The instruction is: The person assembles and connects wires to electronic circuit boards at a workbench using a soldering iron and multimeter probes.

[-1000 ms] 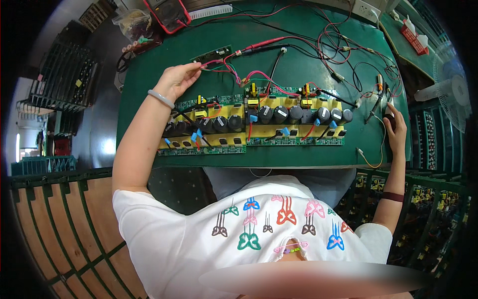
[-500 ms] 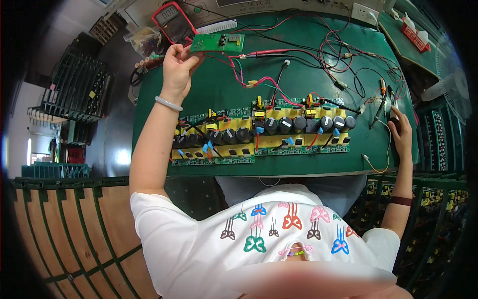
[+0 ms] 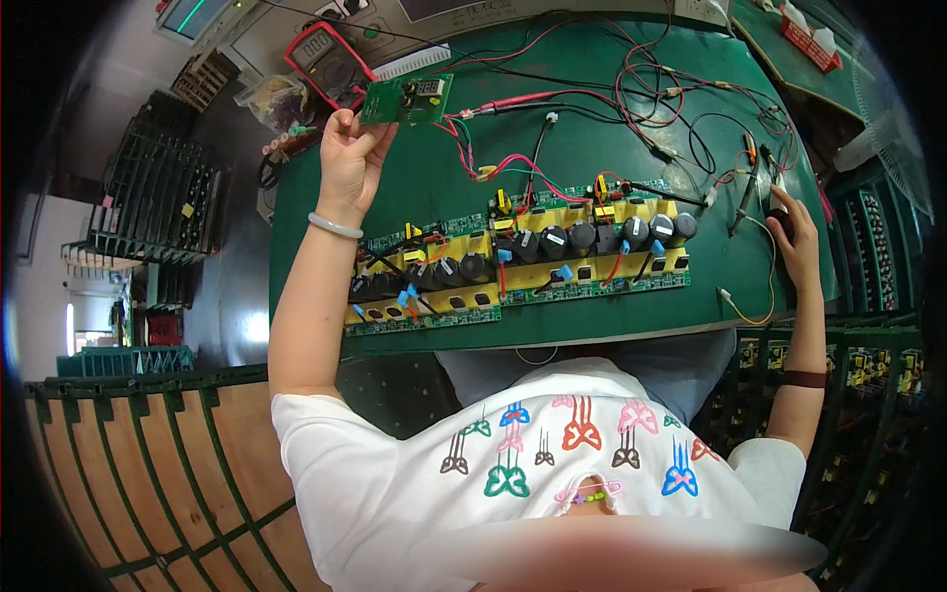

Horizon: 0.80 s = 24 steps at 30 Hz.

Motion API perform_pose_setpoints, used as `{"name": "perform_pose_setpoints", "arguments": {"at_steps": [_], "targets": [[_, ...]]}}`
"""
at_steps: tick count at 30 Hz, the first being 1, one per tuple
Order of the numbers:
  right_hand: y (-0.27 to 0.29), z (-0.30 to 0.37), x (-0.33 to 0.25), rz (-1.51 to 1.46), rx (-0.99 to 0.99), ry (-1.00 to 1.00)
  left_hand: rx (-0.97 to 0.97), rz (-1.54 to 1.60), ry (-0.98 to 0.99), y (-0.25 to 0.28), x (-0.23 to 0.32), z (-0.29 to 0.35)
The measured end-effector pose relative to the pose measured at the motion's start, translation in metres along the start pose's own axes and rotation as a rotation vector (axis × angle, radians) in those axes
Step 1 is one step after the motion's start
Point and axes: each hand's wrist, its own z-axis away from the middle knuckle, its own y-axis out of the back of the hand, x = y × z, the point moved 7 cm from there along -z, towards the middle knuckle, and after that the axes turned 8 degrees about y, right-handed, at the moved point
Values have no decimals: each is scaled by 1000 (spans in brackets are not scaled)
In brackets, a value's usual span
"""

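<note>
My left hand (image 3: 352, 163) is closed on the lower left edge of a small green circuit board (image 3: 402, 107), which carries a little digit display. It holds this board raised near the multimeter. Pink, red and green wires (image 3: 509, 164) run from the small board toward two long power boards (image 3: 464, 296) lying end to end, with black capacitors (image 3: 554, 240) and yellow parts. At the right edge of the table, my right hand (image 3: 797, 242) has its fingers curled around a dark object, mostly hidden beneath them. Black and orange test clips (image 3: 752, 183) lie beside its fingertips.
A red-framed multimeter (image 3: 330, 61) and a bagged bundle (image 3: 279, 102) stand at the back left of the green table (image 3: 592, 331). Tangled test leads (image 3: 671, 94) spread over the back right. A red basket (image 3: 811, 44) sits beyond; racks of boards (image 3: 868, 395) flank the right.
The small board in my left hand has tilted, so its display now faces up more plainly. The view has shifted slightly. My right hand stays at the table's right edge.
</note>
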Motion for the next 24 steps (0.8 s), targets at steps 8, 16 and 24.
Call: {"name": "perform_pose_setpoints", "arguments": {"at_steps": [8, 16, 24], "targets": [[1, 2, 3, -7, -8, -35, 1, -128, 51, 14, -22, -4], [0, 1, -2, 3, -5, 9, 210, -443, 226, 32, -61, 0], [0, 1, 3, 1, -23, -10, -12, -709, 253, 33, -72, -9]]}}
